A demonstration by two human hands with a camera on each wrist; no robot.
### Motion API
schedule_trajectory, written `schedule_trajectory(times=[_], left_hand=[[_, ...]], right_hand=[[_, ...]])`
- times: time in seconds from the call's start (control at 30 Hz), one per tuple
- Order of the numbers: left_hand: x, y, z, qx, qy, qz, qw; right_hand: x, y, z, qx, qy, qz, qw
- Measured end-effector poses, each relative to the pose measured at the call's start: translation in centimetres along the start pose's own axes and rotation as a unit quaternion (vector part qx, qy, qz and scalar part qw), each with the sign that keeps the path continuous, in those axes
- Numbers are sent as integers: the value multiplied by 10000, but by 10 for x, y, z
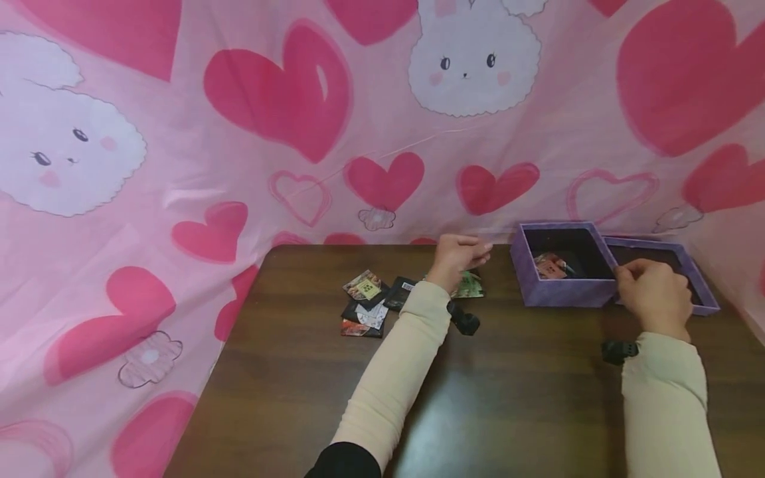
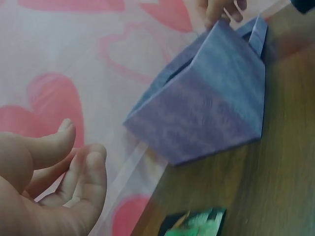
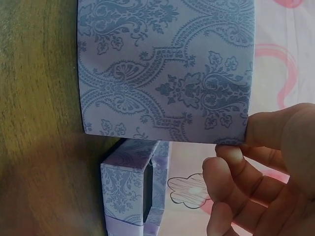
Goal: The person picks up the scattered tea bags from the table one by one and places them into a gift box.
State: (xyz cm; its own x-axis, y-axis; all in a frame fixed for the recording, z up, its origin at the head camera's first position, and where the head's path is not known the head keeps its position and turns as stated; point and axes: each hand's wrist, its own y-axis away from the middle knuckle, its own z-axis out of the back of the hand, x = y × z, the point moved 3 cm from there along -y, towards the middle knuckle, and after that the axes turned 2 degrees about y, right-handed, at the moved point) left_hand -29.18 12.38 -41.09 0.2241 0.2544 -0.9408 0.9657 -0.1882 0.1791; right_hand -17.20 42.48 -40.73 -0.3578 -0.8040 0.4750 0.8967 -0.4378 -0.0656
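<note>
A purple patterned box [image 1: 564,293] stands at the back right, its top uncovered, with small reddish packets [image 1: 551,265] inside on a dark bottom. My right hand [image 1: 654,297] pinches the box's near right corner between thumb and index finger; the right wrist view shows this grip on the patterned wall [image 3: 167,73]. Left of the box, my left hand [image 1: 459,255] hovers with loosely bent fingers, thumb apart from them, holding nothing [image 2: 64,182]. Under and beside it lies a green packet [image 1: 471,285], partly hidden by the hand in the head view.
A shallow purple lid [image 1: 700,279] lies just right of the box. Left of my left forearm are a black packet [image 1: 397,294], a yellow-labelled packet [image 1: 366,288] and a white-and-black one [image 1: 373,315]. Pink printed cloth [image 1: 382,119] hangs behind the wooden table [image 1: 508,398].
</note>
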Motion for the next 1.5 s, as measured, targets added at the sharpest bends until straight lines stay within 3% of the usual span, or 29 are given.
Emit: schedule_trajectory(times=[0.37, 0.53, 0.67, 0.73, 0.8, 0.87, 0.93, 1.03, 1.1, 1.23, 1.3, 1.5], left_hand=[[6, -10, 27, -311, -163, 395, 9986], [13, -18, 43, -664, -949, 308, 9928], [22, -25, 57, -1203, -1851, 467, 9742], [24, -27, 61, -1222, -2190, 462, 9669], [23, -29, 62, -1162, -2658, 246, 9567], [21, -31, 62, -1231, -3239, -46, 9380], [20, -33, 64, -1468, -3831, -221, 9117], [23, -36, 68, -1774, -4395, -152, 8804], [27, -38, 70, -1809, -4480, -60, 8755], [31, -41, 70, -1625, -4408, -30, 8827], [33, -42, 68, -1474, -4495, -50, 8810], [37, -49, 60, -1127, -5436, -118, 8317]], right_hand=[[-2, -1, -1, 0, -44, -28, 10000], [0, 0, 0, -20, -47, -37, 10000], [1, 2, 2, 2, -29, -6, 10000], [0, 2, 2, -19, -10, -12, 10000], [0, 3, 4, -69, 13, -20, 10000], [0, 3, 4, -83, 19, -27, 10000], [1, 3, 4, -44, 17, -29, 10000], [2, 4, 1, 3, 2, -32, 10000], [2, 4, -1, -25, -4, -22, 10000], [2, 4, 0, -120, 18, 41, 9999], [2, 3, 0, -128, 24, 57, 9999], [3, 2, 0, -80, 16, -13, 10000]])
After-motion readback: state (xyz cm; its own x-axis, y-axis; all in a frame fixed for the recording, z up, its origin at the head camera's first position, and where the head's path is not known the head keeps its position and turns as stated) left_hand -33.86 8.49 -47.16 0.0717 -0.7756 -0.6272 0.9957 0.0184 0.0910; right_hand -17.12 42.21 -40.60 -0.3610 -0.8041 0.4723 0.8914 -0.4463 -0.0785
